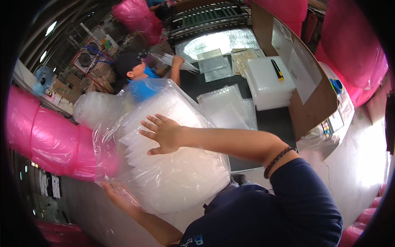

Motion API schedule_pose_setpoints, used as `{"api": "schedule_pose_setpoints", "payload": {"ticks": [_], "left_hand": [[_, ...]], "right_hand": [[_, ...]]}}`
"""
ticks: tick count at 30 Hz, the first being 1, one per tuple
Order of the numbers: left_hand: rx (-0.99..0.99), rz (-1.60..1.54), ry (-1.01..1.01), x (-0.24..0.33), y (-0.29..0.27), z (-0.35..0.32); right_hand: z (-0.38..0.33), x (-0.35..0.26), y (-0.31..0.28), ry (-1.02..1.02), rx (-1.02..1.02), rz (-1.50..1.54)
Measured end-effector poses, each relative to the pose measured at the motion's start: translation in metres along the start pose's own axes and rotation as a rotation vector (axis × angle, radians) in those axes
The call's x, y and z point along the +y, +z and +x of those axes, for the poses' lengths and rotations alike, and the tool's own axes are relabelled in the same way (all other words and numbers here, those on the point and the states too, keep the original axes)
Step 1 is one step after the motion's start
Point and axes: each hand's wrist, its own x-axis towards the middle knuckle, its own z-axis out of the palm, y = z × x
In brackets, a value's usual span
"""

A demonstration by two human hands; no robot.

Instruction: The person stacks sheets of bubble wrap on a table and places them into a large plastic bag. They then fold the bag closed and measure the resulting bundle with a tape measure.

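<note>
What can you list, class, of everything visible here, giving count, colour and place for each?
Clear plastic bag of bubble-wrap sheets: one, translucent white, centre, between both hands.
Pink plastic-wrapped rolls: several, pink, left, top and right edges.
Black worktable: one, black, centre right.
Stack of white foam sheets: one, white, on the table.
Yellow-black utility knife: one, on that stack.
Brown cardboard panel: one, right of table.
Co-worker in blue shirt: one, upper left.
Blue fan: one, far left.
Left hand: under the bag.
Right hand: flat on the bag.
</note>
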Motion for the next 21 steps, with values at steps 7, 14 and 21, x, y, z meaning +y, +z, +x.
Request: {"api": "schedule_pose_setpoints", "payload": {"ticks": [7,14,21], "left_hand": [[-0.453,-0.192,-0.102,-0.014,-0.04,0.03],[-0.143,0.263,-0.072,-0.068,-0.033,-0.045],[-0.721,0.835,-0.736,-0.195,-0.04,-0.211]], "right_hand": [[-0.062,0.053,-0.072,-0.094,0.492,1.236],[-0.241,0.244,0.187,1.402,0.253,0.347],[-0.274,0.2,0.283,1.443,0.005,0.581]]}}
